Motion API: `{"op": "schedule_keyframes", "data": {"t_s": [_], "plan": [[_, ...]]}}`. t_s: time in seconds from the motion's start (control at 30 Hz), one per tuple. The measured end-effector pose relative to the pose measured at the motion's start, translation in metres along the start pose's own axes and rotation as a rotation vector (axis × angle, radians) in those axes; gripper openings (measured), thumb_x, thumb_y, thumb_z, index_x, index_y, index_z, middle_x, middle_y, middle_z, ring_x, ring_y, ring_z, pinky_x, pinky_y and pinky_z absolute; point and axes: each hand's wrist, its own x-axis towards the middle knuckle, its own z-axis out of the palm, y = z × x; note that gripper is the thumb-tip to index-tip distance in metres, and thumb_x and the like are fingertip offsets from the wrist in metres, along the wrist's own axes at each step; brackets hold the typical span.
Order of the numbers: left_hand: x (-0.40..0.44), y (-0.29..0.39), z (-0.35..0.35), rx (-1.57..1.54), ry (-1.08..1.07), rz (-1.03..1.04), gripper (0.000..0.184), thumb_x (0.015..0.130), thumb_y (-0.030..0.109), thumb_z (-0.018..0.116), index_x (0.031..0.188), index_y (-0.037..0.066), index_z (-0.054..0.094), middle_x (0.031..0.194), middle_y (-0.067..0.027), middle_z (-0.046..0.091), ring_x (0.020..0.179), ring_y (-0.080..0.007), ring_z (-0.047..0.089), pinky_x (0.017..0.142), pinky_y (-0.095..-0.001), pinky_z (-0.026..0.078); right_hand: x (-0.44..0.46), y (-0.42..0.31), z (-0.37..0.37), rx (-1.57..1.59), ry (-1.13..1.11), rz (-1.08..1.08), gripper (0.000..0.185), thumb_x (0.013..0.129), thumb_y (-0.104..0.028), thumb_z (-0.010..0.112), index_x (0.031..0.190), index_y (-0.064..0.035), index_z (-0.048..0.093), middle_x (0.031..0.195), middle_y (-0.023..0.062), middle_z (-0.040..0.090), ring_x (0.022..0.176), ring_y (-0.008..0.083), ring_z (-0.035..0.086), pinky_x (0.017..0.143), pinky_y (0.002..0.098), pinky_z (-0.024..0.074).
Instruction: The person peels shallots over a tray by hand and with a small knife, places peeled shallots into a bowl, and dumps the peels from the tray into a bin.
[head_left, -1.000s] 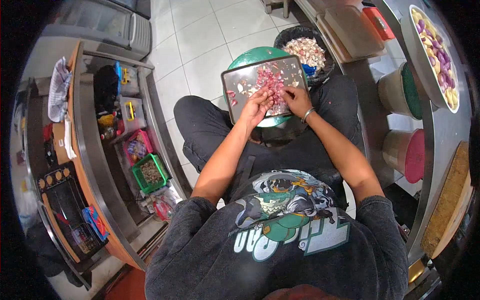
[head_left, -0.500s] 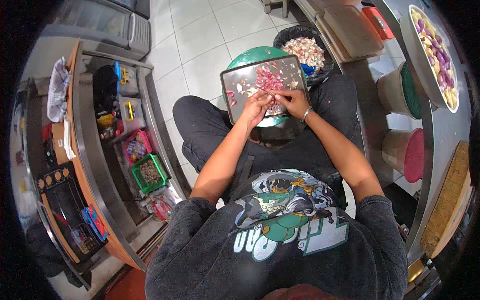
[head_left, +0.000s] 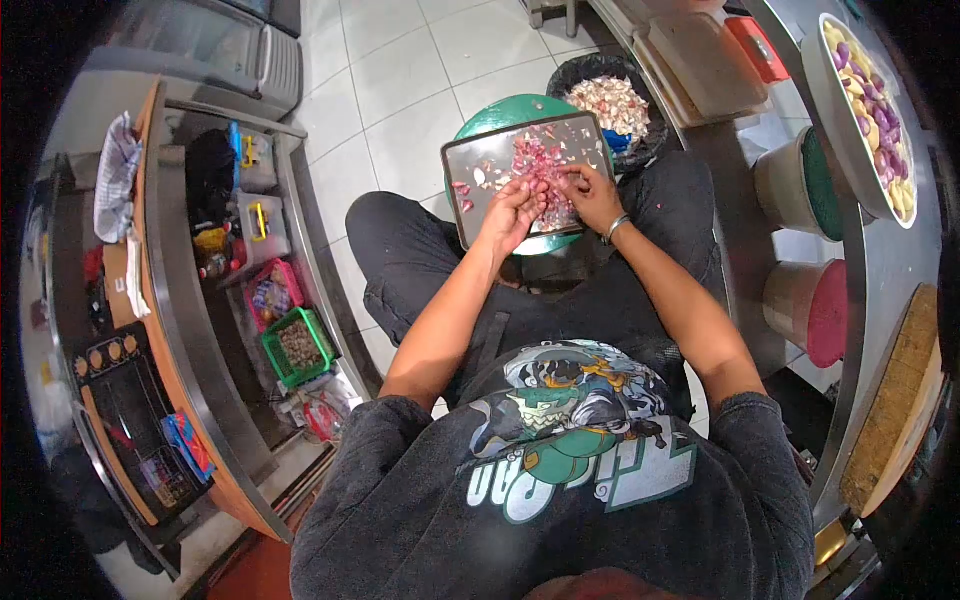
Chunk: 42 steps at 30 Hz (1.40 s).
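Over the tray (head_left: pixel 485 152): both bare hands work close together above its near half, among reddish pieces (head_left: pixel 535 152).
Left hand (head_left: pixel 514 212): reached in from the lower left, palm turned up, fingers curled, with the tips towards the right hand (head_left: pixel 595 200).
Left grip: fingers bent in near the thumb; whether they are clamped on a piece cannot be told.
Right hand: back of the hand up, fingers bent and pointing left, wrist slightly cocked above a metal band (head_left: pixel 614 229).
Right grip: fingertips just beside the left hand's; whether they meet on something is too small to tell.
Reddish pieces: heaped mid-tray, a few apart at its left side, some hidden by the hands.
Green round surface (head_left: pixel 512 108): under the tray, mostly covered by it.
Black-lined bin (head_left: pixel 653 128): beyond the right knee, holding pale bits (head_left: pixel 606 100).
Picture edges: lost in dark lens corners.
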Motion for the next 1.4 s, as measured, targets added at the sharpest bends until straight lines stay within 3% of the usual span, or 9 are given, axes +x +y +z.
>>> {"op": "schedule_keyframes", "data": {"t_s": [0.1,0.3,0.4,0.47,1.0,1.2,1.3,1.37,1.4], "plan": [[-0.002,0.000,0.001,-0.032,0.003,0.018,0.022,0.097,0.011,0.051,0.117,0.002,0.054,0.108,-0.0139,0.064,0.092,-0.0228,0.064,0.081,-0.0344,0.054,-0.003,-0.015,-0.004,-0.045,-0.079,0.149,0.026,0.089,-0.018,0.066,0.111,-0.0054,0.063,0.090,0.0108,0.070,0.080,0.0159,0.067,0.070,0.0281,0.0518],[0.003,-0.006,-0.005,0.035,-0.066,0.049,0.018,0.095,0.009,0.055,0.111,0.002,0.056,0.103,-0.0107,0.064,0.092,-0.0203,0.063,0.083,-0.0325,0.054,-0.004,-0.004,-0.001,0.082,-0.116,-0.107,0.029,0.089,-0.018,0.066,0.116,-0.0071,0.064,0.098,0.0095,0.069,0.086,0.0131,0.065,0.075,0.0272,0.0515],[0.003,-0.006,-0.006,0.074,-0.091,0.031,0.014,0.094,0.007,0.058,0.107,0.002,0.058,0.100,-0.0105,0.064,0.091,-0.0201,0.063,0.081,-0.0321,0.055,-0.003,0.004,0.000,0.068,-0.184,0.002,0.031,0.089,-0.020,0.066,0.118,-0.0085,0.065,0.105,0.0099,0.069,0.092,0.0166,0.066,0.081,0.0294,0.0513],[0.002,-0.006,-0.005,0.074,-0.099,0.005,0.014,0.094,0.008,0.058,0.106,0.003,0.058,0.100,-0.0107,0.064,0.090,-0.0204,0.063,0.081,-0.0319,0.055,-0.001,0.017,0.004,0.004,-0.122,-0.151,0.030,0.089,-0.023,0.065,0.117,-0.0103,0.067,0.110,0.0114,0.069,0.098,0.0201,0.066,0.086,0.0318,0.0506],[0.002,-0.011,-0.007,0.052,-0.086,0.025,0.014,0.089,0.000,0.062,0.101,0.004,0.058,0.094,-0.0105,0.065,0.085,-0.0229,0.065,0.080,-0.0335,0.055,-0.005,-0.002,-0.004,0.000,-0.213,-0.075,0.027,0.089,-0.025,0.065,0.112,-0.0108,0.070,0.105,0.0122,0.071,0.096,0.0183,0.066,0.087,0.0313,0.0497],[0.002,-0.013,-0.008,0.135,-0.064,0.058,0.017,0.086,-0.003,0.064,0.100,0.003,0.059,0.096,-0.0125,0.066,0.086,-0.0229,0.066,0.080,-0.0326,0.056,-0.003,0.000,-0.007,-0.027,-0.216,-0.073,0.026,0.089,-0.025,0.066,0.111,-0.0116,0.070,0.095,0.0100,0.072,0.085,0.0156,0.067,0.079,0.0300,0.0513],[0.004,-0.012,-0.010,0.181,-0.114,0.052,0.020,0.086,-0.003,0.064,0.104,0.004,0.060,0.100,-0.0089,0.066,0.096,-0.0216,0.064,0.089,-0.0345,0.053,-0.003,0.001,-0.007,-0.047,-0.209,0.024,0.026,0.089,-0.024,0.066,0.111,-0.0102,0.070,0.090,0.0081,0.073,0.081,0.0130,0.066,0.076,0.0278,0.0510],[-0.001,-0.010,-0.002,0.170,-0.143,0.085,0.020,0.086,-0.003,0.064,0.105,0.004,0.060,0.101,-0.0090,0.066,0.096,-0.0211,0.064,0.087,-0.0338,0.053,-0.001,0.009,-0.002,0.135,-0.125,0.025,0.026,0.093,-0.024,0.064,0.111,-0.0067,0.070,0.076,-0.0026,0.064,0.061,0.0038,0.051,0.054,0.0207,0.0408],[-0.003,-0.009,0.000,0.170,-0.141,0.083,0.020,0.086,-0.003,0.064,0.105,0.004,0.060,0.101,-0.0090,0.066,0.096,-0.0211,0.064,0.087,-0.0338,0.053,0.001,0.017,0.001,0.136,-0.125,0.027,0.026,0.093,-0.024,0.064,0.111,-0.0067,0.070,0.076,-0.0026,0.064,0.061,0.0038,0.051,0.054,0.0207,0.0408]]}}
